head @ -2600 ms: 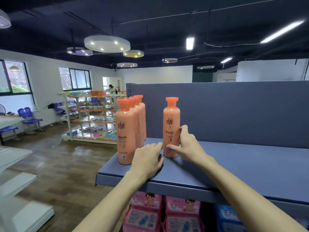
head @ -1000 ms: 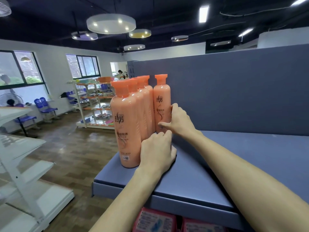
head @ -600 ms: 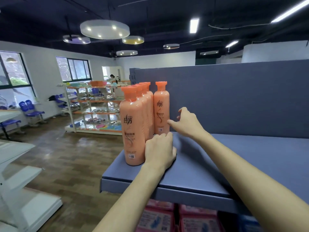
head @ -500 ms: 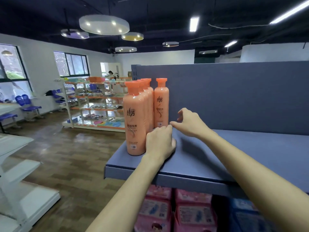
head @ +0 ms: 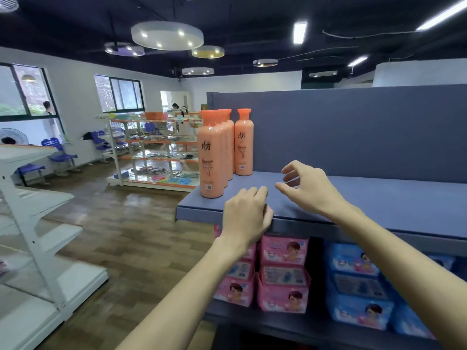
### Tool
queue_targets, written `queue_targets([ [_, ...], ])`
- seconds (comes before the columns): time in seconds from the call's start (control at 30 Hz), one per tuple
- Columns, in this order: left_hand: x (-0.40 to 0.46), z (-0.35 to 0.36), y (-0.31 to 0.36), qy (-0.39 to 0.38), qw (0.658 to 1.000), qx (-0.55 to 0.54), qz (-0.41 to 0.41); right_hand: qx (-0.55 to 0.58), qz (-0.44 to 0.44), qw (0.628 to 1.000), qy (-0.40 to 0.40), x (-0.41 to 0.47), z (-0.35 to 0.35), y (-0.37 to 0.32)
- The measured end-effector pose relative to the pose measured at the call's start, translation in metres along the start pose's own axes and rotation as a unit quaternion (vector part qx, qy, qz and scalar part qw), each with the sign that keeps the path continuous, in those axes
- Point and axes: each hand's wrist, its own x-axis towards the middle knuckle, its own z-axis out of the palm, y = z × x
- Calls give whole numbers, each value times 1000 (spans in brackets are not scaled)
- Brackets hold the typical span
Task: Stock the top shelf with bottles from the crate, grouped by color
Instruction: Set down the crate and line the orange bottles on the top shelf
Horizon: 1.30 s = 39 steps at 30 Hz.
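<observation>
While orange bottles [head: 211, 157] stand shelved — left hand [head: 246, 215], right hand [head: 307, 186] loose-fingered, empty.

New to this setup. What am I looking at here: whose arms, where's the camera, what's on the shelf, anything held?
There is no robot. A person wears a wide-angle camera on the head, so you see their own bare arms reaching forward. This is the only view.

The left hand rests on the front edge of the blue top shelf, fingers curled over it. The right hand hovers above the shelf, fingers loose, holding nothing.

On the shelf's left end stand orange bottles: a row running front to back, and a single bottle beside it near the back panel. Below are pink packs and blue packs. The crate is out of view.
</observation>
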Motion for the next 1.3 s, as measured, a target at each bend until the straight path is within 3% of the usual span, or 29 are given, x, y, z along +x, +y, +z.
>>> queue_targets([
  [0.13,-49,-11,14,17,999,30,20,42,-51,997,34,-66,-5,2],
  [0.27,-88,-2,35,-31,998,35,34,44,-43,998,-7,-116,4,25],
  [0.57,-151,41,85,-139,989,-16,48,10,27,998,-59,-192,24,96],
  [0.8,-231,87,118,-258,962,-75,54,-26,140,979,-142,-273,58,154],
  [0.97,-289,114,112,-374,922,-92,33,-29,253,941,-221,-326,98,192],
  [1.07,-315,125,102,-435,895,-102,13,-53,299,900,-314,-357,127,208],
  [1.2,-341,134,96,-526,836,-129,85,-62,316,824,-466,-392,160,212],
  [1.3,-350,140,87,-559,814,-130,88,-73,337,792,-504,-406,181,210],
])
